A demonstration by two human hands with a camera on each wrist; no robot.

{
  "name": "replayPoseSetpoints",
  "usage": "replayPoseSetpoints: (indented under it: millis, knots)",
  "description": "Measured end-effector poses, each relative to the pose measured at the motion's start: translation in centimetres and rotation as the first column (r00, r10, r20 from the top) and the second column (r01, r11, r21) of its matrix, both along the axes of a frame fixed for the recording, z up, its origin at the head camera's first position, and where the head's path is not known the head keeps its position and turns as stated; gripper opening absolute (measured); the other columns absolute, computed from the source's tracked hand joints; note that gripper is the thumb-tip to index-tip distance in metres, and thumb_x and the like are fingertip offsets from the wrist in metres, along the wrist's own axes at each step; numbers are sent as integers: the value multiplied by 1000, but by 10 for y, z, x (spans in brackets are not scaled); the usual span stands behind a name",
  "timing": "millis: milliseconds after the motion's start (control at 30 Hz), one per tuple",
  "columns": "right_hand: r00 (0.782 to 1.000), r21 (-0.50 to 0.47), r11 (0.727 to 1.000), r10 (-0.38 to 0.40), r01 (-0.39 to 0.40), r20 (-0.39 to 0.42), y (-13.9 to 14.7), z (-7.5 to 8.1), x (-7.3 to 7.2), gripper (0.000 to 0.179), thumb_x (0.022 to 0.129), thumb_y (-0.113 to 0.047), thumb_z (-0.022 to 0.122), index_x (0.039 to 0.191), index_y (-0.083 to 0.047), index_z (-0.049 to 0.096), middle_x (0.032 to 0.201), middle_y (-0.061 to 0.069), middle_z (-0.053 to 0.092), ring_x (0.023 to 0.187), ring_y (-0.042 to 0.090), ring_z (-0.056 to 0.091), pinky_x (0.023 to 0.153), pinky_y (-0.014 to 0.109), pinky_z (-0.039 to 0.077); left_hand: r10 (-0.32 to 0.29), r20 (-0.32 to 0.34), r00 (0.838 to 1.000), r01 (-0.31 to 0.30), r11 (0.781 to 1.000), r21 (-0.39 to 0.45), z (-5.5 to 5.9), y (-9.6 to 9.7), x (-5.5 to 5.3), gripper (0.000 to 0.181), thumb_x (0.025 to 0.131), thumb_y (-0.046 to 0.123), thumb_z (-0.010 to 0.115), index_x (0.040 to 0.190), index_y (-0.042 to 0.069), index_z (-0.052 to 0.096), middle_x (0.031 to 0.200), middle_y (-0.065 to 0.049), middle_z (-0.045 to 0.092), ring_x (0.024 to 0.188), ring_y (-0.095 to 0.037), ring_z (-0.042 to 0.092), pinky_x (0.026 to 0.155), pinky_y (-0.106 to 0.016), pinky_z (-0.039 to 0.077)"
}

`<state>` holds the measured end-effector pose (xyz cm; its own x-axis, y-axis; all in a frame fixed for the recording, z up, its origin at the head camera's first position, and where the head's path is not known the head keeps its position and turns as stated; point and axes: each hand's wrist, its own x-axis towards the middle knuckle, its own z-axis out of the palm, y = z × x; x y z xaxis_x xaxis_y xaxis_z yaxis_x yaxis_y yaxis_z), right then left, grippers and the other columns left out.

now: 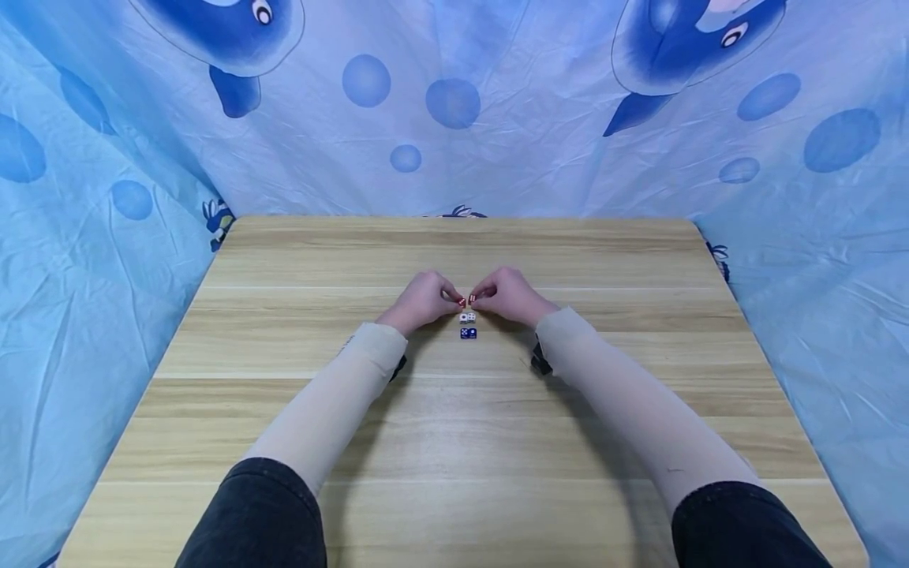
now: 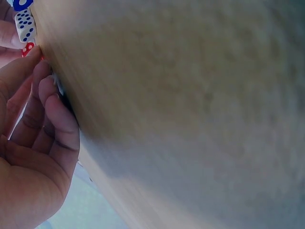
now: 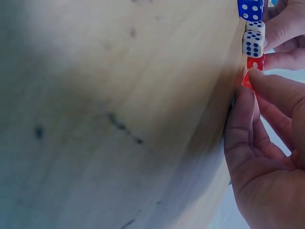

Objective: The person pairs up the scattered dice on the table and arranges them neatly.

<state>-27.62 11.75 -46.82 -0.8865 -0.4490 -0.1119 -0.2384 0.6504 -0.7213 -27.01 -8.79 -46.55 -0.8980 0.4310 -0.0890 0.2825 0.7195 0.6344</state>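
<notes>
Near the middle of the table, my left hand (image 1: pixel 424 301) pinches a red die (image 1: pixel 461 303) between thumb and fingertips. Opposite it, my right hand (image 1: pixel 510 297) pinches a second red die (image 1: pixel 472 299); a narrow gap shows between the two in the head view. Just nearer to me sit two white dice (image 1: pixel 467 318), side by side, and nearer still two blue dice (image 1: pixel 469 334). The right wrist view shows the white dice (image 3: pixel 253 44) and a blue die (image 3: pixel 251 8) beyond my fingertips, which partly cover the red dice (image 3: pixel 256 62).
The wood-grain table (image 1: pixel 454 457) reaches out on all sides of the dice. A blue curtain (image 1: pixel 511 158) printed with whales and bubbles hangs behind it and along both sides. Dark wrist devices (image 1: pixel 540 360) show under the forearms.
</notes>
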Motion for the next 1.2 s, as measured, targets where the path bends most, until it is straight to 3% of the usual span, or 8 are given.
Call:
replayPoseSetpoints:
  millis: [233,1000,1200]
  knots:
    - [999,18,999,39,-39,-17,-2,-2,1,17,89,-14,81,105,-8,80,87,-4,73,81,16,64,77,33,51,11,6,1000,-11,1000,-10,0,1,0,16,88,13,82,102,6,80,104,-7,75,104,-22,65,92,-34,50]
    - [1000,23,1000,20,-20,11,-2,-1,2,17,89,-13,82,105,-9,80,83,-4,72,77,16,63,74,32,50,27,31,999,-27,1000,-3,1,2,0,17,87,15,83,102,7,80,105,-6,75,100,-21,64,87,-34,50]
    - [999,15,999,29,-29,20,2,-2,0,21,90,-14,80,109,-7,78,85,-1,72,78,18,65,76,34,51,31,55,998,-31,999,12,2,-3,0,24,89,16,81,110,4,77,116,-10,71,101,-23,63,87,-35,50]
